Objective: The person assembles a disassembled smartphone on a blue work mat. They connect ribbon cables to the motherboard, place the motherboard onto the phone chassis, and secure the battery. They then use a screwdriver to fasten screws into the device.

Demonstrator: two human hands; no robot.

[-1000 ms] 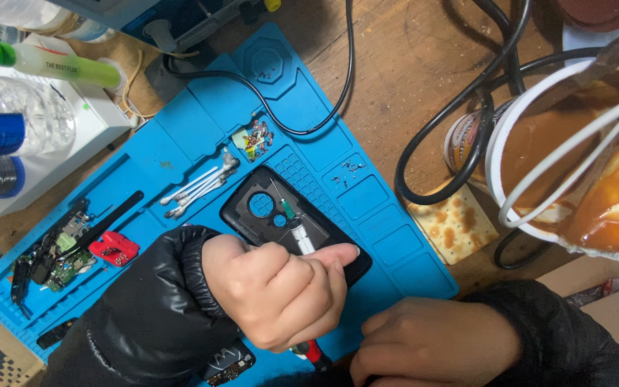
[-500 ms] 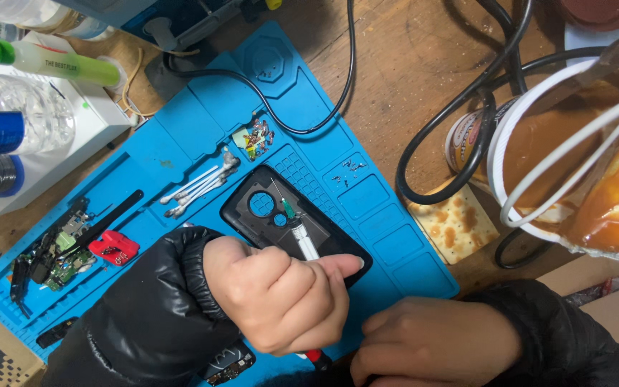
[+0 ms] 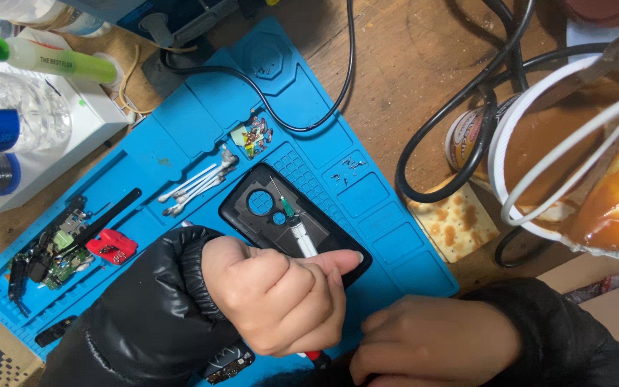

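While left hand (image 3: 281, 297) grips syringe (image 3: 296, 231), cotton swabs (image 3: 198, 183), cracker (image 3: 454, 223) nearby

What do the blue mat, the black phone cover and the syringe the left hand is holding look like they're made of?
Blue mat: looks like matte silicone or rubber, with moulded compartments and soft edges. Black phone cover: probably plastic, with a dull sheen and clean-cut camera holes. Syringe in the left hand: clear, probably plastic barrel with a green hub; the fine needle looks like metal, though it is too thin to tell.
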